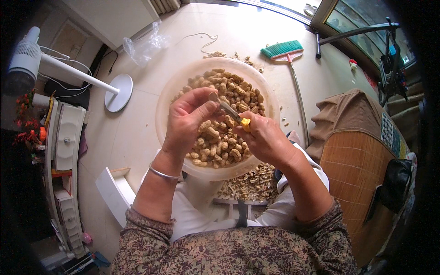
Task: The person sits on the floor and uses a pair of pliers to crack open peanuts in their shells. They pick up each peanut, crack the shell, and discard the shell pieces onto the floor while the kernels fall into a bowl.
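Before me stands a wide, pale plastic basin holding a heap of unshelled peanuts. Above it, my left hand pinches a small brownish piece, likely a peanut, between thumb and fingers. My right hand grips the yellow handle of a metal tool; its kind is unclear. The tool's metal end points up and left and reaches the fingers of my left hand, which partly hide its tip. Broken peanut shells lie in a pile below the basin, between my legs.
A broom with green bristles lies right of the basin. At left are a white fan on a round base and a drawer cabinet. A clear plastic bag lies on the floor. A bamboo-matted seat stands at right.
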Demonstrator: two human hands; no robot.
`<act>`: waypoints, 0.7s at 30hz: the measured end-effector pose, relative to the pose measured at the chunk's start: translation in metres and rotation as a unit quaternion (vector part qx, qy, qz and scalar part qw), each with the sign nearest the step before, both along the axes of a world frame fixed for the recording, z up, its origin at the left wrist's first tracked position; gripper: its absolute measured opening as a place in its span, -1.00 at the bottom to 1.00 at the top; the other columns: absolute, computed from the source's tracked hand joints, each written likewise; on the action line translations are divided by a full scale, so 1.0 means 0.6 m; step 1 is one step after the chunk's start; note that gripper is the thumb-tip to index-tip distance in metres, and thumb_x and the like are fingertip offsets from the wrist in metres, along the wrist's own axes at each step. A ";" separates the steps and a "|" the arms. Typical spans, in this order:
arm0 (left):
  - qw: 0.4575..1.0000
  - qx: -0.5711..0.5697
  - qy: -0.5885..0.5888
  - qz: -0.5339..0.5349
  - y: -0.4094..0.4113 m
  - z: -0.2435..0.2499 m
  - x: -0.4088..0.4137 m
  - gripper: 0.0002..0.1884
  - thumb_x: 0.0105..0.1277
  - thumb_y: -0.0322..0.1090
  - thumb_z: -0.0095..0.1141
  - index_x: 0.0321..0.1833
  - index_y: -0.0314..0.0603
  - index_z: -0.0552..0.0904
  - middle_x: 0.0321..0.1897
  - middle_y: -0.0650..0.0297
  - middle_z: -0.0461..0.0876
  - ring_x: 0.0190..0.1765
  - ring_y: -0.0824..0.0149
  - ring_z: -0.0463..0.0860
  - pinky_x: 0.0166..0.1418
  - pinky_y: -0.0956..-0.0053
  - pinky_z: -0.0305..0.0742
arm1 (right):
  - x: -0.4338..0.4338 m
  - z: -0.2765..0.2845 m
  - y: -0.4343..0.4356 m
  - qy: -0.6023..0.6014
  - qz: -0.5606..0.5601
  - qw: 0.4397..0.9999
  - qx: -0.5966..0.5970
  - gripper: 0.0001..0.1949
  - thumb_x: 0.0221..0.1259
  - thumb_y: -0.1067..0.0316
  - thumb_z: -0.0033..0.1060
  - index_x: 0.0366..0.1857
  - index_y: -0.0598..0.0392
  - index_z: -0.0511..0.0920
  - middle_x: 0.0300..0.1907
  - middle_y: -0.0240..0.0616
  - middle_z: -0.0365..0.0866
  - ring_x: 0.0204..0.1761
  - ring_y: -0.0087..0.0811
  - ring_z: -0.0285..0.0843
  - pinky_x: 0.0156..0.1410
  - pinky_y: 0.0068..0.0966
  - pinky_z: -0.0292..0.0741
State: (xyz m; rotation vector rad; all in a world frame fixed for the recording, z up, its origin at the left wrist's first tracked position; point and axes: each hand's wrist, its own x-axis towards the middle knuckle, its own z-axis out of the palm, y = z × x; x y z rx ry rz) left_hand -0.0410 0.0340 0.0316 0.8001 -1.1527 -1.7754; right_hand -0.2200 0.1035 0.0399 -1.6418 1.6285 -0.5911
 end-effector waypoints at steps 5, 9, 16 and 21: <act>0.995 0.065 0.062 -0.041 -0.014 -0.007 0.008 -0.77 0.36 -0.47 0.08 0.05 -0.32 0.55 -0.15 0.20 0.65 -0.15 0.37 0.68 -0.07 0.45 0.70 | 0.000 0.005 -0.005 -0.106 0.020 0.991 0.073 -0.84 0.31 0.32 0.10 -0.28 0.20 0.49 -0.57 -0.27 0.49 -0.45 -0.43 0.49 -0.32 -0.39 0.42; 0.993 0.079 0.074 -0.040 -0.020 -0.007 0.012 -0.79 0.37 -0.45 0.09 0.03 -0.30 0.56 -0.18 0.22 0.65 -0.18 0.41 0.67 -0.08 0.51 0.67 | -0.004 0.001 -0.010 -0.236 -0.007 0.963 0.127 -0.84 0.33 0.32 0.04 -0.32 0.20 0.50 -0.54 -0.40 0.51 -0.45 -0.54 0.46 -0.34 -0.51 0.40; 0.924 -0.264 -0.276 -0.005 -0.003 0.004 -0.001 -0.70 0.14 -0.62 0.24 -0.06 -0.22 0.58 -0.22 0.31 0.60 -0.21 0.50 0.59 -0.15 0.61 0.56 | -0.025 0.002 -0.007 -0.088 -0.113 0.986 -0.086 -0.87 0.33 0.34 0.05 -0.19 0.16 0.49 -0.37 0.01 0.62 -0.36 -0.09 0.65 -0.26 -0.22 0.53; 0.848 -0.408 -0.338 -0.009 -0.007 0.003 -0.003 -0.70 0.08 -0.64 0.26 -0.11 -0.25 0.56 -0.24 0.26 0.57 -0.24 0.41 0.61 -0.18 0.55 0.58 | -0.022 -0.009 -0.005 -0.071 -0.109 0.984 -0.119 -0.84 0.35 0.32 0.04 -0.18 0.18 0.48 -0.42 0.03 0.61 -0.40 -0.07 0.64 -0.30 -0.19 0.52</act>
